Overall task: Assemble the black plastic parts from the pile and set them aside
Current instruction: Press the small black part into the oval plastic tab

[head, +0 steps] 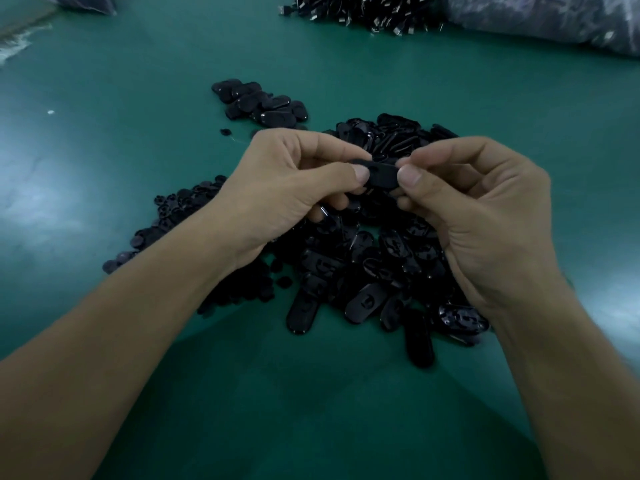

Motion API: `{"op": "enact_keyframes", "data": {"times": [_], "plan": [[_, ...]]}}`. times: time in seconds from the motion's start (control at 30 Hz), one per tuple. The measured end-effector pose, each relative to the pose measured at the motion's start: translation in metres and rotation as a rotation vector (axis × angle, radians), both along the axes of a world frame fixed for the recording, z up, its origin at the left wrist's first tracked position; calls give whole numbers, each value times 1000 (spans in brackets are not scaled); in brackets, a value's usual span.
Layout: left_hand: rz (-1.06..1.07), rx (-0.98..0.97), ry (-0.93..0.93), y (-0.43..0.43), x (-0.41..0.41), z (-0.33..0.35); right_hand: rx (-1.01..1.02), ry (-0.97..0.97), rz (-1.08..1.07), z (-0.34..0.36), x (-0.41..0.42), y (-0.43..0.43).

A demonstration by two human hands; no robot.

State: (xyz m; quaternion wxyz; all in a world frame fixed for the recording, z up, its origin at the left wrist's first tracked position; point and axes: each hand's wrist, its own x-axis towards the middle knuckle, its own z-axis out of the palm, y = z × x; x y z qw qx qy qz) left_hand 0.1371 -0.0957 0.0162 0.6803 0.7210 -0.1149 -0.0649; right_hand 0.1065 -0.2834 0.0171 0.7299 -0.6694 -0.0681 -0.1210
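Left hand and right hand each pinch an end of one flat black oval plastic part, thumbs on top, likely pressing pieces together, above the near pile of loose black parts, finished stack of black ovals far left.
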Motion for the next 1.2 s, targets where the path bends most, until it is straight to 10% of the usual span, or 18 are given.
{"op": "enact_keyframes", "data": {"times": [0.2,0.57,0.97,1.2], "plan": [[314,-48,-14,11,13,1,-608,-114,-203,-7,-7,8],[413,-55,-68,19,19,0,-1284,-198,44,8,-19,50],[390,41,-168,15,16,0,-1424,-195,139,10,-15,80],[361,49,-208,15,15,0,-1040,-123,175,15,-4,61]]}}
